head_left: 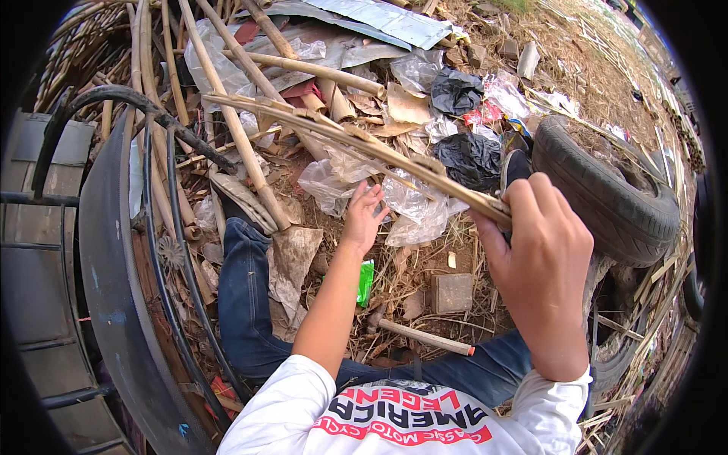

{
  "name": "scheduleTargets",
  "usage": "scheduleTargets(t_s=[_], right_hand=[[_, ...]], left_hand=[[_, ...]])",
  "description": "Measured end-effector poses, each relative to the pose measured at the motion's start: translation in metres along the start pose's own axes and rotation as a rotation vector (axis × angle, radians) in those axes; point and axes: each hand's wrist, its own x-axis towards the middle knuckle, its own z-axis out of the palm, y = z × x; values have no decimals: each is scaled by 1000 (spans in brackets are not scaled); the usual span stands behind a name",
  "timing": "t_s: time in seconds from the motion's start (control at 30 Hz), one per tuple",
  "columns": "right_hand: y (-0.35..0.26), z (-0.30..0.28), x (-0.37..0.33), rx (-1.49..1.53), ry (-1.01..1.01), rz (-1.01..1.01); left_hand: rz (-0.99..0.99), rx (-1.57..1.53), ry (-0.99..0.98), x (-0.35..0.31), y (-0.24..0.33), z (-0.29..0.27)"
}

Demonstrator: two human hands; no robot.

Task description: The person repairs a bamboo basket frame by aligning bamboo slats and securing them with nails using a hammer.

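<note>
My right hand is closed round the near end of some long split bamboo strips, pinched between thumb and fingers. The strips slant up and away to the left, in front of me. Below them my left hand is raised with its fingers apart and slightly curled, holding nothing. Behind that hand lies crumpled clear plastic on the littered ground. Between my legs rests a short pale wooden rod with an orange-red end. A small flat block and a bright green wrapper lie close by.
A worn tyre lies at the right. Whole bamboo poles lean and lie at the upper left. A black metal frame with a dark padded seat stands along my left side. Black plastic bags and metal sheeting lie farther off.
</note>
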Motion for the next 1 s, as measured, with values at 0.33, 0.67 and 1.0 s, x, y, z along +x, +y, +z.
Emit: scheduleTargets(t_s=[0.33, 0.67, 1.0], right_hand=[[-20, 21, -101, 134, -404, -387], [-26, 28, -95, 463, -323, -199], [-33, 52, -124, 464, -566, -246]], left_hand=[[34, 238, 185, 40, -102, -3], [156, 192, -43, 74, -75, -4], [-108, -268, -211, -98, -79, -41]])
